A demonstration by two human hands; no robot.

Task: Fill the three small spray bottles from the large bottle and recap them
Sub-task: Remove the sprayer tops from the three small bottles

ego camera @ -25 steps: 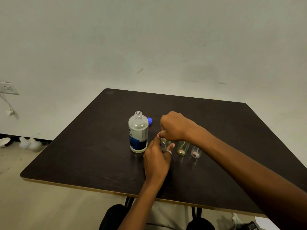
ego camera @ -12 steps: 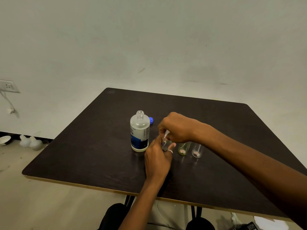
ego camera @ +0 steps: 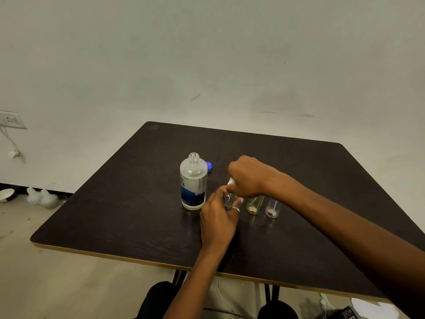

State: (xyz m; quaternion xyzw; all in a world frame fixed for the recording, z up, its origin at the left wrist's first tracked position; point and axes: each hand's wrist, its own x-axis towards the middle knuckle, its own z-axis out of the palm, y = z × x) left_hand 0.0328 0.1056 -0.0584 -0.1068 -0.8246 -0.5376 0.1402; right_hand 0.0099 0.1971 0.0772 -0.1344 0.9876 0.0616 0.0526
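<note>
While left hand (ego camera: 218,218) grip grasps small spray bottle (ego camera: 230,200), right hand (ego camera: 247,177) grip pinches white cap (ego camera: 230,181) atop it.

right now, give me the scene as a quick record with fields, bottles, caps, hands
large bottle: upright on the table, uncapped
blue cap: on the table just behind the large bottle
left hand: grips the first small bottle
right hand: pinches a white spray top over that bottle
green small bottle: upright, top hidden by the right hand
clear small bottle: upright, rightmost, top hidden
</note>
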